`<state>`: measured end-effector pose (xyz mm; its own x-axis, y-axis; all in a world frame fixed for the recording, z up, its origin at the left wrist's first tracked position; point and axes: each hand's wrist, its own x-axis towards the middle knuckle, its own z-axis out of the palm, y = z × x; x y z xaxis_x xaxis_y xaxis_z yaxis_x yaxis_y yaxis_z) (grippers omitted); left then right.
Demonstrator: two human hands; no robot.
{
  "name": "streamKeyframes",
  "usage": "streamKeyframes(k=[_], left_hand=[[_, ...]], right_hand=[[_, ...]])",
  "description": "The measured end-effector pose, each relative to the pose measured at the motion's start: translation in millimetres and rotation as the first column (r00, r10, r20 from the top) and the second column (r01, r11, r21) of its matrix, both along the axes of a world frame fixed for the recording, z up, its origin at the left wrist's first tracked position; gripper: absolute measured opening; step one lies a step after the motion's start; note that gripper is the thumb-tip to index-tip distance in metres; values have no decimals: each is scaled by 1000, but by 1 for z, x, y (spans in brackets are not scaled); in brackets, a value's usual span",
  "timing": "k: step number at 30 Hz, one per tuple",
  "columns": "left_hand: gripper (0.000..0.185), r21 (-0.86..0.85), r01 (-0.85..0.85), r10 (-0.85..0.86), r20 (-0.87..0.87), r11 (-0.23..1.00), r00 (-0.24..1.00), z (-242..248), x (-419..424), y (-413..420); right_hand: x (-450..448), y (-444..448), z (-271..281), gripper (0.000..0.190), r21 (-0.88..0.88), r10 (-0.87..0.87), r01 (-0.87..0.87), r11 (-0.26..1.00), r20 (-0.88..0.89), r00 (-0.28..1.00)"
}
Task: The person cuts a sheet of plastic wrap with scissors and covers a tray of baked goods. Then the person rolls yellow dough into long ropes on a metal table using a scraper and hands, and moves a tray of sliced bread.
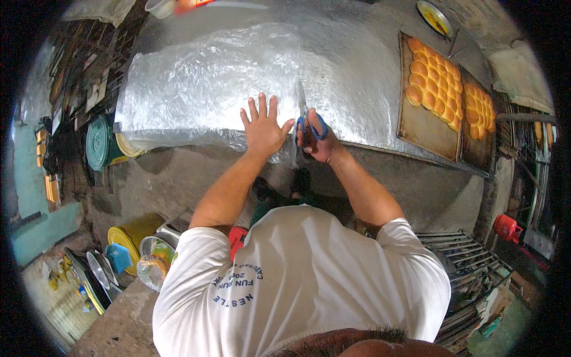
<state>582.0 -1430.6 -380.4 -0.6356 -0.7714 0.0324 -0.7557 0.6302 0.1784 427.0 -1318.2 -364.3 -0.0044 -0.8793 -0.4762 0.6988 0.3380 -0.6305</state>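
My left hand lies palm down, fingers spread, on a wide sheet of clear plastic film. In my right hand is a pair of scissors with blue handles. Its blades point away from me along the right edge of the film, just right of my left thumb; whether they are parted is hard to tell. The film is wrinkled, spreads over the left part of a shiny metal-topped table, and hangs over the near edge.
Two dark baking trays of golden bread rolls sit at the table's right. Beyond them is a round metal pan. A metal rack stands behind me at right, yellow buckets behind at left. A teal lidded container stands beside the table's left end.
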Motion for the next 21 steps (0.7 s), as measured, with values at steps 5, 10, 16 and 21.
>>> streamKeyframes(k=[5, 10, 16, 21], left_hand=[[84, 16, 8, -9, 46, 1000, 999, 4, -1, 1], [82, -23, 22, -23, -16, 999, 1000, 3, 1, 1], [83, -5, 25, -25, -3, 1000, 1000, 7, 0, 1], [83, -7, 12, -12, -14, 1000, 1000, 7, 1, 0]], right_hand=[[-13, -26, -1, 62, -65, -41, 45, 997, 68, 997], [-24, -48, 10, 63, -92, -61, 68, 993, 77, 995], [-31, -65, 0, 62, -36, 4, 0, 999, 126, 992], [-31, -55, 24, 60, 25, 51, -49, 998, -80, 996]])
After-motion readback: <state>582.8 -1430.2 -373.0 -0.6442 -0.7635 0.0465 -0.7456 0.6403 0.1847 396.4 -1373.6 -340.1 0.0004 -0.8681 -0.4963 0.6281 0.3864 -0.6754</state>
